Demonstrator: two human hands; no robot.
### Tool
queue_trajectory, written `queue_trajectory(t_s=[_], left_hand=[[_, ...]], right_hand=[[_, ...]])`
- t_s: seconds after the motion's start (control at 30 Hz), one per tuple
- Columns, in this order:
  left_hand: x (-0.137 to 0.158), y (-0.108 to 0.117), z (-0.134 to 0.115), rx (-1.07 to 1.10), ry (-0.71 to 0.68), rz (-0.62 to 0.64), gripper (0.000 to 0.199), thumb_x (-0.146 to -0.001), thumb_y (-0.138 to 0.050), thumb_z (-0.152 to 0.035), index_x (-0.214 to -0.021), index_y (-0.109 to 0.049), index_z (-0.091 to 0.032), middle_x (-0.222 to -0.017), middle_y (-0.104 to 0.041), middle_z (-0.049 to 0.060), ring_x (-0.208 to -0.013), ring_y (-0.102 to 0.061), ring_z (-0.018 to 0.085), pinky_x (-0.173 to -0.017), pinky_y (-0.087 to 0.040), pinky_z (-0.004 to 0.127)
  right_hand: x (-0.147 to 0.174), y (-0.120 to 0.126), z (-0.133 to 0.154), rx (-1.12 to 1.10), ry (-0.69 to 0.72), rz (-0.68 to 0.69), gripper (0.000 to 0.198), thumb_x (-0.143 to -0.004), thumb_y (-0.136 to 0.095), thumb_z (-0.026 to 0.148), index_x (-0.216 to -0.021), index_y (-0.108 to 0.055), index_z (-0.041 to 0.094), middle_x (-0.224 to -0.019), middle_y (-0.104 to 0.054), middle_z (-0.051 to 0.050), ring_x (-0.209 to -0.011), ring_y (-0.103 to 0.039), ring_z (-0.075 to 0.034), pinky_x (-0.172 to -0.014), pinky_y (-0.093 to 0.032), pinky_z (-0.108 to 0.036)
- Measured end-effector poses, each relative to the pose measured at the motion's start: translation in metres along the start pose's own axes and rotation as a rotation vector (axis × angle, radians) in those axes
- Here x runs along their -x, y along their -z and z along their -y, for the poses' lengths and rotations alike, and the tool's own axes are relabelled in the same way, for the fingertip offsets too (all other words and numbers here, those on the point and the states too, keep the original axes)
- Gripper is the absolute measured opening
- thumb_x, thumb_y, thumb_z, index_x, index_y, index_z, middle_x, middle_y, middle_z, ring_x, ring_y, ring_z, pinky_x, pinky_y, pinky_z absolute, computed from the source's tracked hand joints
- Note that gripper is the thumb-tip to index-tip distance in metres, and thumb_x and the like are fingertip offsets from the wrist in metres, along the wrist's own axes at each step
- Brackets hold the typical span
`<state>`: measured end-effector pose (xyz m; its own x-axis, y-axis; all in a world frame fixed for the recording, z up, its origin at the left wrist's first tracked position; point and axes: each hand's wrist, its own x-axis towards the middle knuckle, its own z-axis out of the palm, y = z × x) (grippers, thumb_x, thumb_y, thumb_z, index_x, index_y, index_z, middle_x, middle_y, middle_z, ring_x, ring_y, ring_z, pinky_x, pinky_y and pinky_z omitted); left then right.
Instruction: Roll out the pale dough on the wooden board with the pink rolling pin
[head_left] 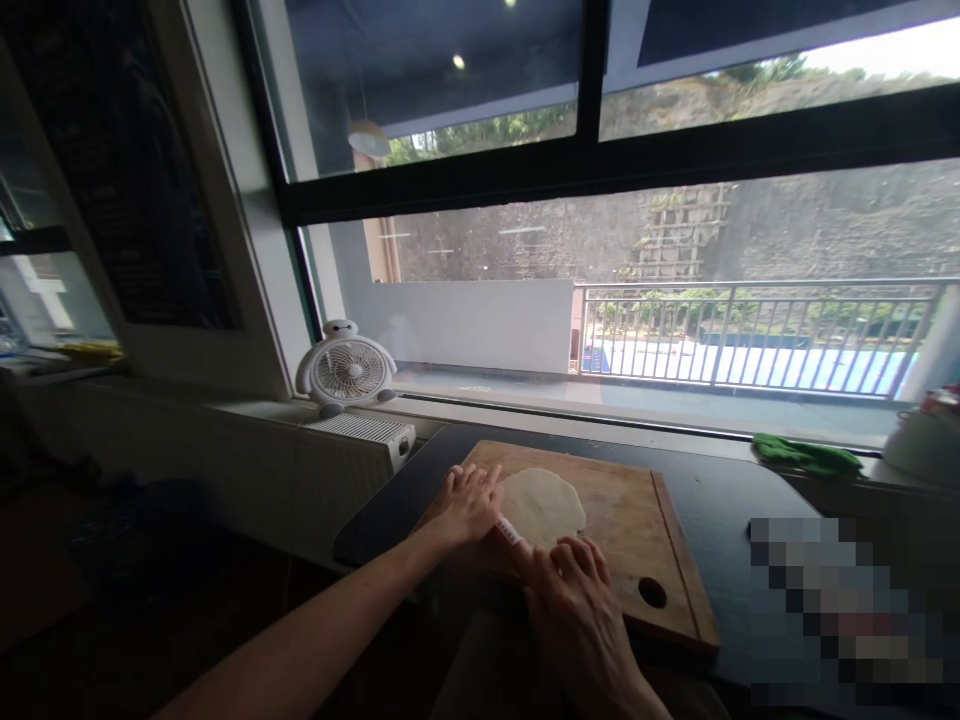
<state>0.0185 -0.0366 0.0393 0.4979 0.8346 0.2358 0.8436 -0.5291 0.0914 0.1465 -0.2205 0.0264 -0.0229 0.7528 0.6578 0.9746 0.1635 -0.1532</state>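
A flattened sheet of pale dough [544,502] lies on a wooden cutting board [615,500]. Along the dough's near-left edge runs a rolling pin [512,534] with reddish print on its middle. My left hand [472,502] covers the pin's far end, its fingers curled over it. Closer to me, my right hand [576,592] is closed over the other end, knuckles up. Both palms hide most of the pin, so only a short stretch between them shows. The dough looks thin, with an uneven outline.
The board rests on a dark table [720,510] by a window. A white fan [352,370] stands on the left over a radiator [367,430]. A green cloth [806,455] lies on the sill at right, near a white container [926,445]. The board has a round hole [652,592].
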Motion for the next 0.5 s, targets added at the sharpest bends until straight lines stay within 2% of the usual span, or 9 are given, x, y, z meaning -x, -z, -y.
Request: queue_trajectory(t_s=[0.1,0.23,0.37,0.5], left_hand=[[-0.009,-0.001,-0.008,0.005,0.015,0.033,0.054,-0.091,-0.024,-0.041,-0.14,-0.033,-0.02,-0.14,-0.042,0.01,-0.134,-0.023,0.029,-0.108,-0.009,0.051],[-0.047,-0.004,-0.043,0.079,0.059,0.106,0.058,-0.089,-0.027,-0.047,-0.14,-0.033,-0.019,-0.143,-0.037,0.011,-0.135,-0.021,0.033,-0.106,-0.005,0.058],[-0.086,-0.011,-0.081,0.11,0.046,0.034,0.057,-0.091,-0.022,-0.047,-0.136,-0.037,-0.015,-0.135,-0.046,0.014,-0.133,-0.025,0.032,-0.107,-0.011,0.057],[-0.106,-0.011,-0.099,0.137,0.055,-0.018,0.049,-0.092,-0.023,-0.045,-0.129,-0.045,-0.021,-0.122,-0.056,0.013,-0.126,-0.037,0.03,-0.104,-0.023,0.056]], right_hand=[[-0.001,0.001,-0.007,-0.005,-0.004,0.006,0.022,-0.08,-0.053,0.023,-0.102,-0.056,0.025,-0.088,-0.054,-0.002,-0.098,-0.048,-0.021,-0.099,-0.031,-0.043],[0.001,0.011,-0.029,0.028,-0.025,0.012,0.015,-0.085,-0.05,0.028,-0.098,-0.056,0.026,-0.09,-0.054,-0.002,-0.098,-0.048,-0.021,-0.093,-0.035,-0.039],[0.007,0.012,-0.051,0.115,-0.046,-0.048,0.016,-0.088,-0.046,0.031,-0.099,-0.055,0.026,-0.087,-0.055,-0.003,-0.091,-0.051,-0.021,-0.085,-0.038,-0.038],[0.006,0.005,-0.058,0.162,-0.057,-0.128,0.018,-0.089,-0.043,0.036,-0.095,-0.056,0.026,-0.083,-0.055,-0.004,-0.09,-0.051,-0.023,-0.082,-0.039,-0.039]])
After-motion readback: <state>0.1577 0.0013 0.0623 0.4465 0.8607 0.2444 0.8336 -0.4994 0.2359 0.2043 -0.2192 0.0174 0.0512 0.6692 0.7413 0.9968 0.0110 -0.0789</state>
